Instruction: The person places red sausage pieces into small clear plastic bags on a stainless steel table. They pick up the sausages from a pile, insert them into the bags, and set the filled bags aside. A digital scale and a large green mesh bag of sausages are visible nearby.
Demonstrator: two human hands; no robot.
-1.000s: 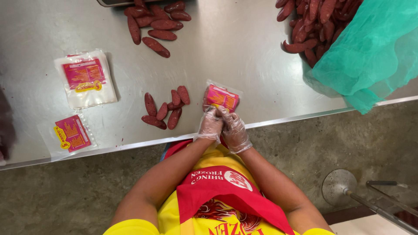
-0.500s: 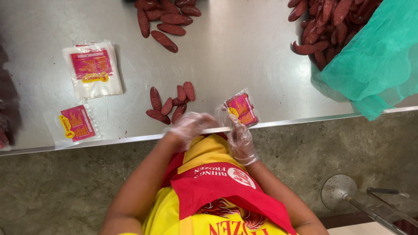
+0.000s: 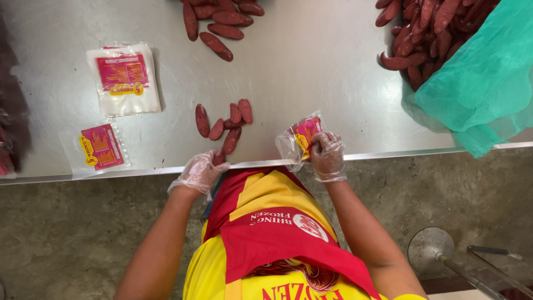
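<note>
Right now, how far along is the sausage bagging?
Early. Done: nothing shows as a filled pack; the small pink-label pouch and the stack of pouches lie flat on the steel table. In hand: right hand holds an open, empty-looking pouch; left hand grips one sausage by the near cluster. Left: that cluster, plus piles at top and right.

Clear printed pouch (image 3: pixel 302 141) held open at table edge, dark red sausage (image 3: pixel 220 158) gripped beside it

Both arms reach forward to the table's near edge. The gloved left hand (image 3: pixel 201 171) curls loosely. The gloved right hand (image 3: pixel 327 155) is closed in a pinch.
</note>
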